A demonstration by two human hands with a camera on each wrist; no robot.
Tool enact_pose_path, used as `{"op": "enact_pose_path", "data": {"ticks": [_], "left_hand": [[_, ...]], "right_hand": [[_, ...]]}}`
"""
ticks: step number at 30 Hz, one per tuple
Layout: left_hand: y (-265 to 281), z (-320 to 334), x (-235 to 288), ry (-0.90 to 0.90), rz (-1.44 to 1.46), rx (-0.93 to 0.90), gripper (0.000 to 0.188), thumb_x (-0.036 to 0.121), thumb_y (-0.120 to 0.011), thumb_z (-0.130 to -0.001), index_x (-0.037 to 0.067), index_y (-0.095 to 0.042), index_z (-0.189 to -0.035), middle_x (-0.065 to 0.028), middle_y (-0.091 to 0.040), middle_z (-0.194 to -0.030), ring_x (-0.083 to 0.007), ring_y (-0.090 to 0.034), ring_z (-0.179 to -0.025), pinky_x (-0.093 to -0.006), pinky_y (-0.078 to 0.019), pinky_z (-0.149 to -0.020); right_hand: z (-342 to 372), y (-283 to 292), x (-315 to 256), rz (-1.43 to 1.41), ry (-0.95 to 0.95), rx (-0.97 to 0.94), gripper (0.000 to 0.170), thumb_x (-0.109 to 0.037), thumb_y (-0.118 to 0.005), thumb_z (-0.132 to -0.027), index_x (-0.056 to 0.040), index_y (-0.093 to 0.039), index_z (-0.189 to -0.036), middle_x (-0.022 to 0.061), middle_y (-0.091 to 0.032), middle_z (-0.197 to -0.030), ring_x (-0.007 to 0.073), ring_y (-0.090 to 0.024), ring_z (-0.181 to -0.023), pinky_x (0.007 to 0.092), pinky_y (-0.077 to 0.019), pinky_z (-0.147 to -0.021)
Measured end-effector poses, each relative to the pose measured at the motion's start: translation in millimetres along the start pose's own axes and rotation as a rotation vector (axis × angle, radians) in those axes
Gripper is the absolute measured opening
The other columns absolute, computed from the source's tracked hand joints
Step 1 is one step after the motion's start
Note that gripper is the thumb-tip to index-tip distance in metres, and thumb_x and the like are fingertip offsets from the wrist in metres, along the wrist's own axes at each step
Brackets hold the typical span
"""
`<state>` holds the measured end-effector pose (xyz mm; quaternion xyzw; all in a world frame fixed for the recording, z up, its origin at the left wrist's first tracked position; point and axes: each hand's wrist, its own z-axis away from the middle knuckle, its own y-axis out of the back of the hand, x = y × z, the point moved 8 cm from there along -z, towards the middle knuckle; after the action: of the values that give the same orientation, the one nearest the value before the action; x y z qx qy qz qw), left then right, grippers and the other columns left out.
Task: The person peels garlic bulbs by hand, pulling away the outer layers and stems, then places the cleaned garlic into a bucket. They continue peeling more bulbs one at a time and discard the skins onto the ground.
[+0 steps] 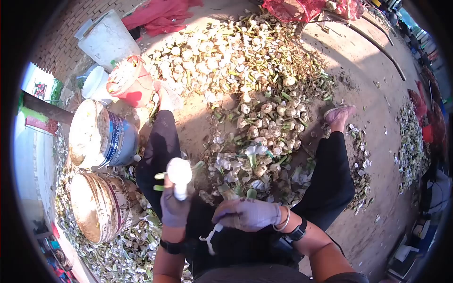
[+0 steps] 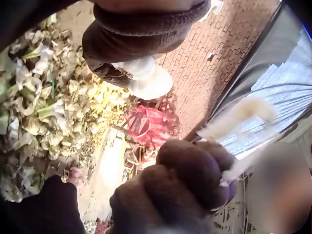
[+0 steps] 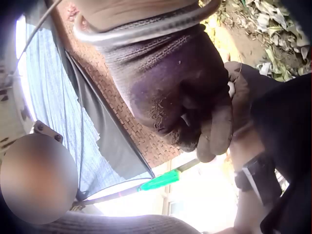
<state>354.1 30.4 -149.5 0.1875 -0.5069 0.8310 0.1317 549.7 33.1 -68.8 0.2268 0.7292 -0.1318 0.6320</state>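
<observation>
My gloved left hand (image 1: 174, 208) holds up a white garlic bulb (image 1: 179, 172), bright in the sun. In the left wrist view the left hand (image 2: 134, 46) has its fingers around the garlic, whose white head (image 2: 152, 84) shows beyond the glove. Two short green strips (image 1: 159, 187) show beside this hand. My gloved right hand (image 1: 250, 214) is over my lap, its fingers curled. A thin strip of garlic skin (image 1: 210, 240) hangs at its fingertips. The left wrist view shows the right hand (image 2: 170, 180) pinching the blurred pale skin (image 2: 241, 117).
A heap of garlic bulbs (image 1: 207, 52) spreads on the ground ahead, with cut stems and skins (image 1: 257, 165) between my legs. On the left stand a blue-labelled bucket (image 1: 120, 139), a dirty bucket (image 1: 101, 205), a red bucket (image 1: 134, 87) and a white bin (image 1: 111, 40). Red netting (image 1: 292, 9) lies beyond.
</observation>
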Motion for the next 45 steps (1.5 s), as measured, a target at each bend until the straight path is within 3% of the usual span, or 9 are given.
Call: {"op": "enact_pose_path", "data": {"ticks": [4,9,13,14,19,24,29,39,45], "left_hand": [[14.9,44.9,191.0,-0.381,0.211,-0.184,0.036,0.021,-0.056,-0.095,0.003,-0.053,-0.126,-0.0148,-0.061,-0.114,-0.0233,-0.060,-0.103,-0.0348,-0.0503,-0.075],[92.2,90.9,314.1,-0.662,0.395,-0.005,0.046,0.019,-0.060,-0.094,0.000,-0.048,-0.133,-0.0180,-0.058,-0.129,-0.0255,-0.061,-0.106,-0.0359,-0.0525,-0.079],[-40.8,54.9,167.3,-0.821,-1.244,0.231,0.044,0.022,-0.053,-0.098,0.005,-0.046,-0.138,-0.0136,-0.058,-0.129,-0.0175,-0.062,-0.097,-0.0240,-0.0523,-0.072],[-46.0,34.8,121.0,-0.422,-0.616,0.175,0.043,0.017,-0.053,-0.097,0.004,-0.046,-0.137,-0.0118,-0.058,-0.128,-0.0127,-0.062,-0.086,-0.0224,-0.0522,-0.068],[-80.3,12.5,-60.6,0.074,-0.971,-0.228,0.051,0.011,-0.066,-0.087,0.005,-0.049,-0.135,-0.0120,-0.055,-0.129,-0.0136,-0.062,-0.084,-0.0291,-0.0518,-0.073],[-77.9,4.9,-118.6,-0.289,-1.620,-0.544,0.056,0.005,-0.065,-0.087,0.007,-0.045,-0.139,-0.0118,-0.054,-0.127,-0.0124,-0.061,-0.087,-0.0258,-0.0513,-0.075],[-37.9,26.1,-92.0,0.258,-0.612,0.001,0.040,0.011,-0.056,-0.095,0.002,-0.047,-0.133,-0.0132,-0.056,-0.126,-0.0211,-0.062,-0.104,-0.0294,-0.0525,-0.083],[-29.2,31.7,-97.7,0.195,-0.883,-0.096,0.049,0.009,-0.059,-0.091,0.003,-0.045,-0.137,-0.0099,-0.053,-0.131,-0.0199,-0.057,-0.110,-0.0294,-0.0483,-0.092],[-44.9,47.6,-126.2,0.461,-0.580,-0.098,0.052,0.022,-0.059,-0.096,0.004,-0.038,-0.140,-0.0090,-0.056,-0.127,-0.0153,-0.054,-0.113,-0.0289,-0.0457,-0.095]], "right_hand": [[44.3,169.3,123.4,0.961,-0.894,0.483,0.021,-0.022,-0.057,-0.089,-0.0101,-0.065,-0.105,0.0176,-0.059,-0.117,0.0371,-0.062,-0.099,0.0453,-0.0506,-0.083],[77.3,277.7,208.1,1.122,-0.904,0.686,0.036,-0.007,-0.053,-0.082,-0.0080,-0.060,-0.117,0.0200,-0.061,-0.114,0.0392,-0.060,-0.105,0.0451,-0.0499,-0.087],[77.7,276.4,240.1,1.119,-1.071,0.369,0.026,-0.012,-0.050,-0.084,-0.0076,-0.066,-0.104,0.0168,-0.069,-0.101,0.0370,-0.066,-0.095,0.0452,-0.0524,-0.080],[77.0,270.2,230.0,1.125,-1.067,0.365,0.026,-0.012,-0.050,-0.084,-0.0076,-0.066,-0.104,0.0168,-0.069,-0.101,0.0370,-0.066,-0.095,0.0452,-0.0524,-0.080],[61.3,177.8,113.2,0.183,-0.691,0.679,0.022,-0.011,-0.062,-0.085,-0.0009,-0.065,-0.105,0.0111,-0.070,-0.087,0.0192,-0.066,-0.078,0.0323,-0.0509,-0.071],[70.6,114.6,68.3,-0.305,-0.592,0.845,0.020,-0.007,-0.062,-0.089,-0.0011,-0.064,-0.108,0.0025,-0.064,-0.085,0.0117,-0.058,-0.071,0.0265,-0.0467,-0.065],[127.9,128.1,125.4,0.853,-0.869,0.731,0.018,-0.015,-0.055,-0.089,-0.0073,-0.066,-0.100,0.0163,-0.064,-0.098,0.0345,-0.063,-0.087,0.0414,-0.0505,-0.076],[96.2,93.4,237.4,0.766,-1.181,0.324,0.066,-0.030,-0.071,-0.077,0.0002,-0.048,-0.131,0.0291,-0.050,-0.131,0.0402,-0.062,-0.105,0.0433,-0.0521,-0.086],[70.4,23.8,93.1,-0.783,-0.530,0.893,0.053,-0.030,-0.062,-0.095,0.0035,-0.048,-0.134,0.0067,-0.053,-0.127,0.0145,-0.051,-0.112,0.0280,-0.0407,-0.098]]}}
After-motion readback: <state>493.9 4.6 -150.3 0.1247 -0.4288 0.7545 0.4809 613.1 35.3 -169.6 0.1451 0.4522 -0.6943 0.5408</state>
